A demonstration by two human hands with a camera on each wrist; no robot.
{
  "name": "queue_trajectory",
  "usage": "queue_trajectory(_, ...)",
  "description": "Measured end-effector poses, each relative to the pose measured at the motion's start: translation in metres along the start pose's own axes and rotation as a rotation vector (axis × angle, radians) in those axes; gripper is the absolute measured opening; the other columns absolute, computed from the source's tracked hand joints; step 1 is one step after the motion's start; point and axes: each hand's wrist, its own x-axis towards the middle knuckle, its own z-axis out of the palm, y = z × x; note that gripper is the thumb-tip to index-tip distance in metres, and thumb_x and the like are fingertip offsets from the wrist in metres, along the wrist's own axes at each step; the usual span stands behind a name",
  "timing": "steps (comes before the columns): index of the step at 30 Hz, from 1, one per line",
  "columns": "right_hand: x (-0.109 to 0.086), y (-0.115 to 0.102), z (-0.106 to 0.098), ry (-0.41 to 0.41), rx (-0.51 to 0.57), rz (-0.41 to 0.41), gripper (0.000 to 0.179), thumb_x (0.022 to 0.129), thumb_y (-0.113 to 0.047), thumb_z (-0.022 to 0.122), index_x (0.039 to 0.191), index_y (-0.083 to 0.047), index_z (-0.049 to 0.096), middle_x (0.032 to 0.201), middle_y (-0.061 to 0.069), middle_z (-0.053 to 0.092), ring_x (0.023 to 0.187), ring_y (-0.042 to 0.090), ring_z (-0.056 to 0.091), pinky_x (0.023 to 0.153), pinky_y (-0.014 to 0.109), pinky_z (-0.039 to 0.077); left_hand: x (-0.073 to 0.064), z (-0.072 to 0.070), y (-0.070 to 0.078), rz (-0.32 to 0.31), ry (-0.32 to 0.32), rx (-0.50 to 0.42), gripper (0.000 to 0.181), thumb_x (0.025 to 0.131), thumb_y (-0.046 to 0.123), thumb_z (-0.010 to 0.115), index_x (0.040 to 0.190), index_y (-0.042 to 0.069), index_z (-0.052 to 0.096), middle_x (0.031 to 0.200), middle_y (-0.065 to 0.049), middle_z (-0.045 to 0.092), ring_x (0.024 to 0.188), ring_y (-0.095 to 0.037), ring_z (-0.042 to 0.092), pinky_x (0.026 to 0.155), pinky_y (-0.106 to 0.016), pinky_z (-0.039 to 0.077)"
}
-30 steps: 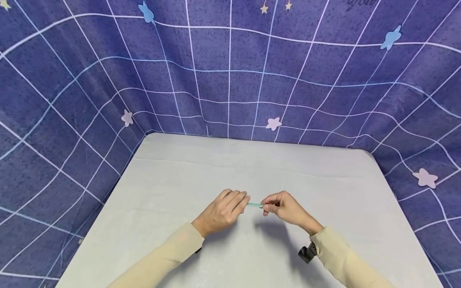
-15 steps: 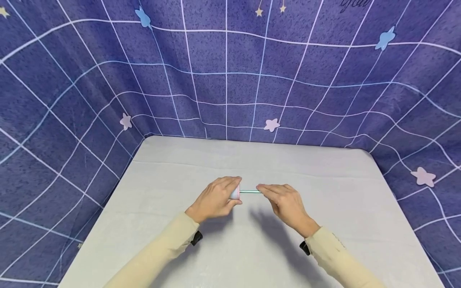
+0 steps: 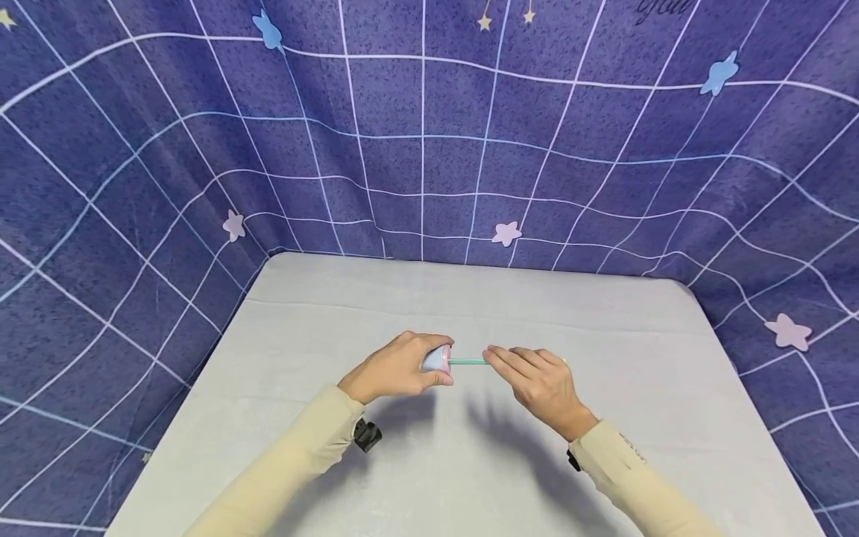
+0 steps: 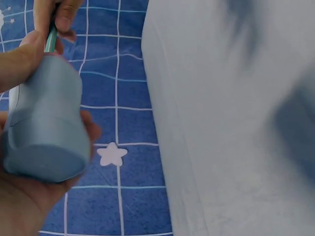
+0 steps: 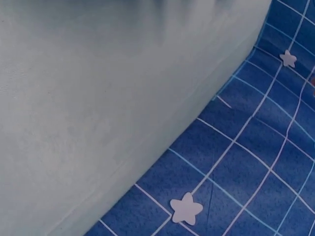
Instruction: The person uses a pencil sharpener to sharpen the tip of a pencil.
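In the head view my left hand (image 3: 396, 365) grips a pale blue pencil sharpener (image 3: 435, 359) with a pink end, held on its side above the table. A thin teal pencil (image 3: 467, 362) goes into that pink end. My right hand (image 3: 537, 384) holds the pencil farther right, its fingers covering much of the shaft. The left wrist view shows the sharpener's rounded, waisted body (image 4: 47, 98) in the palm, thumb along its side. There the pencil (image 4: 50, 40) has teal and white stripes, and the right hand's fingers (image 4: 66, 14) pinch it. The pencil's inserted tip is hidden.
A white-covered table (image 3: 429, 462) lies beneath both hands, their shadows on it. Around its far and side edges hangs a blue curtain (image 3: 376, 164) with grid lines and stars. A small black camera (image 3: 367, 435) sits at the left wrist.
Both hands have shifted slightly farther from the body. The left hand has turned, uncovering the sharpener. The right hand has gone from a fingertip pinch to fingers laid across the pencil.
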Motion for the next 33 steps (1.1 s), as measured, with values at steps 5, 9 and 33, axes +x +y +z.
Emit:
queue_trajectory(5,-0.002,-0.001,-0.002,-0.113,0.153,0.078,0.041,0.079,0.008,0.046,0.104,-0.011,0.073,0.087,-0.001,0.074,0.055,0.011,0.059,0.042,0.020,0.038,-0.004,0.014,0.000,0.180,0.169,0.251,0.054,0.077,0.029,0.078,0.117,-0.004,0.061,0.107,-0.012,0.068,0.097,-0.023,0.065,0.086,-0.036,0.052)
queue_trajectory(9,0.006,0.004,-0.012,-0.348,0.448,0.272,0.033,0.077,0.011,0.061,0.100,-0.008,0.074,0.084,0.000,0.074,0.048,0.001,0.048,0.040,0.014,0.033,-0.006,0.026,-0.002,0.352,0.347,0.528,0.057,0.074,0.033,0.079,0.114,-0.003,0.062,0.108,-0.010,0.068,0.098,-0.022,0.064,0.082,-0.032,0.051)
queue_trajectory(33,0.009,-0.003,-0.004,-0.128,0.119,0.143,0.024,0.099,-0.012,0.048,0.105,-0.005,0.070,0.094,0.004,0.073,0.074,0.019,0.069,0.060,0.030,0.053,0.008,-0.001,0.014,0.062,0.171,0.142,0.051,0.075,0.023,0.080,0.116,-0.003,0.063,0.101,-0.010,0.069,0.091,-0.021,0.065,0.081,-0.035,0.053)
